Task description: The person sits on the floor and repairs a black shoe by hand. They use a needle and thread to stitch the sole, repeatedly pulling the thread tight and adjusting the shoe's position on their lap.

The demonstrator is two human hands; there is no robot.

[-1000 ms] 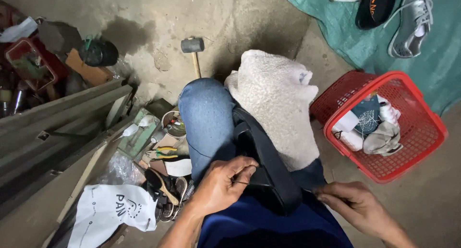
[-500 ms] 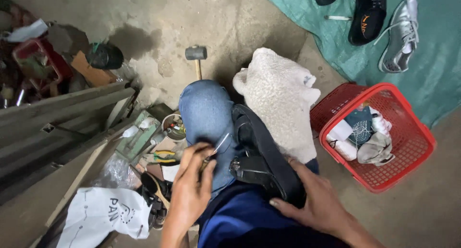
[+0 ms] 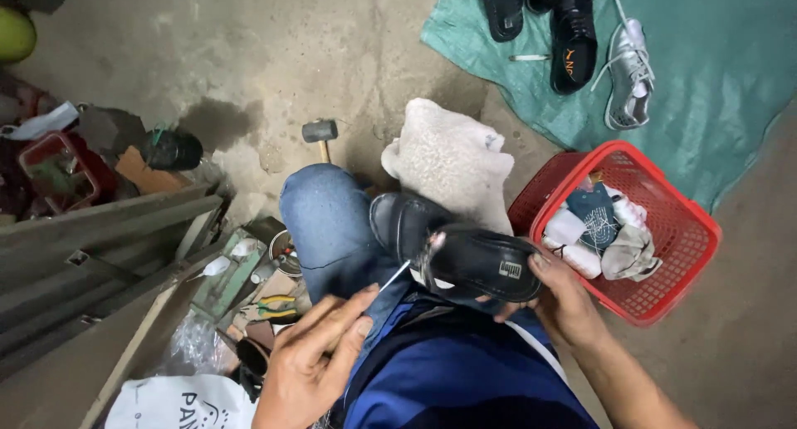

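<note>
Black leather sandal is lying across the person's denim-clad knee, white thread running from it. The left hand is pinching that thread between fingertips; the right hand is gripping the sandal's heel end. A red plastic basket of cloths is sitting just beside it.

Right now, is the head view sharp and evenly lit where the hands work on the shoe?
Head view: black sandal sharp, soft glare on its strap; left hand slightly motion-blurred; white thread thin but visible; left-side clutter in shadow; wide-angle bending at edges.
</note>
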